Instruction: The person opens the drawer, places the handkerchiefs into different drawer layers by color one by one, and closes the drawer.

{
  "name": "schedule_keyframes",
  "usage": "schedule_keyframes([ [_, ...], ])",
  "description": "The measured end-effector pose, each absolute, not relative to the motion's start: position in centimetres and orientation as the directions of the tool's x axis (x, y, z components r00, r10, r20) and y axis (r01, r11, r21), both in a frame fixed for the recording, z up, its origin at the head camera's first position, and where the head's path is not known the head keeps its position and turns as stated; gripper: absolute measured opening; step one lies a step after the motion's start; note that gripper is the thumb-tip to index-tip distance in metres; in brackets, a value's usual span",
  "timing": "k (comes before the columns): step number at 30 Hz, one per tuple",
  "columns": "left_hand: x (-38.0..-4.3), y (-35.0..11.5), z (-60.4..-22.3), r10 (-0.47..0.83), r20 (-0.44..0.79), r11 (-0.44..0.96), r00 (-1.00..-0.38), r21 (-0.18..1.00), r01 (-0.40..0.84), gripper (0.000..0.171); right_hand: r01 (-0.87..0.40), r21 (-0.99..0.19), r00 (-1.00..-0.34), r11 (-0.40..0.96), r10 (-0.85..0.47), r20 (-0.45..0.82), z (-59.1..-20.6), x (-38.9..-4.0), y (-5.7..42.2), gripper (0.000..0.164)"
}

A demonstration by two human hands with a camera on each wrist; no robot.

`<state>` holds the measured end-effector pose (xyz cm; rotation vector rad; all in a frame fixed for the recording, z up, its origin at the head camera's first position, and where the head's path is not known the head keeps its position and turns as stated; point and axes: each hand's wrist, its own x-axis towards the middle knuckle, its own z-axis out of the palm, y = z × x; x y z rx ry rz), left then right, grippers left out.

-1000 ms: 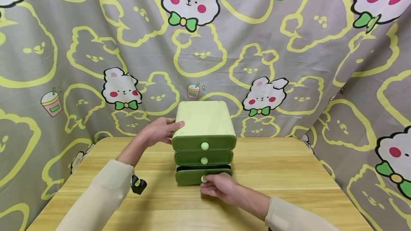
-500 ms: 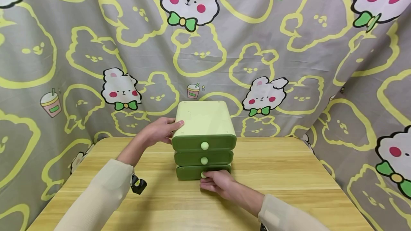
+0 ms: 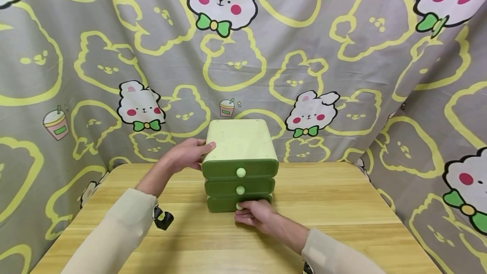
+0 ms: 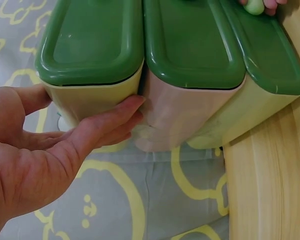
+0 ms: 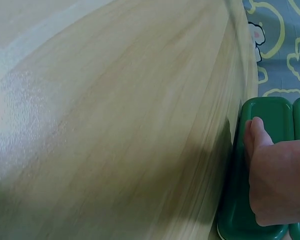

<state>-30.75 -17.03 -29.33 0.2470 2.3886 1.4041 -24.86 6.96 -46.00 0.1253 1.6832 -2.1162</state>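
Note:
A small drawer cabinet (image 3: pixel 241 141) with a pale yellow-green top and three dark green fronts stands on the table. Each front bears a round pale knob. My left hand (image 3: pixel 187 154) holds the cabinet's upper left side, thumb over the top edge; in the left wrist view its fingers (image 4: pixel 107 122) lie along the side wall of the top tier. At the bottom drawer (image 3: pixel 221 204), my right hand (image 3: pixel 260 216) pinches the knob (image 3: pixel 239 206) between thumb and fingers. That drawer's front sits flush under the others. The right wrist view shows the back of the right hand (image 5: pixel 282 182) covering the knob.
The wooden table (image 3: pixel 327 210) extends around the cabinet on both sides and in front. Behind it hangs a grey curtain (image 3: pixel 243 67) printed with yellow outlines and white cartoon animals. A black wrist device (image 3: pixel 163 218) sits at the left sleeve.
The bottom drawer, standing slightly out a second ago, has slid back into the cabinet with my right hand on its knob. My left hand has kept its hold on the cabinet.

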Motion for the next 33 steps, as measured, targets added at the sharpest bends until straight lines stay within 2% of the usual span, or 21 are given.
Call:
schedule_keyframes([
  [8, -30.7, -17.1, -29.3, 0.327, -0.217, 0.488, -0.920, 0.872, -0.033, 0.060, 0.396, -0.905, -0.896, -0.158, -0.281, -0.343, -46.0, -25.0, 7.0, 0.025],
  [18, -30.5, -17.4, -29.9, 0.336, -0.194, 0.475, -0.922, 0.880, -0.012, 0.076, 0.406, -0.901, -0.887, -0.153, -0.304, -0.348, -45.6, -25.0, 7.5, 0.024],
  [23, -29.9, -17.9, -30.3, 0.368, -0.175, 0.426, -0.913, 0.905, -0.002, 0.077, 0.409, -0.903, -0.874, -0.132, -0.341, -0.347, -45.1, -24.9, 8.4, 0.028],
  [28, -29.0, -18.8, -30.7, 0.393, -0.188, 0.370, -0.900, 0.929, -0.032, 0.073, 0.379, -0.924, -0.862, -0.053, -0.383, -0.332, -44.4, -24.9, 9.9, 0.031],
  [33, -28.1, -19.9, -31.3, 0.371, -0.202, 0.374, -0.906, 0.926, -0.053, 0.073, 0.293, -0.953, -0.861, 0.079, -0.411, -0.298, -43.8, -24.8, 12.0, 0.033],
])
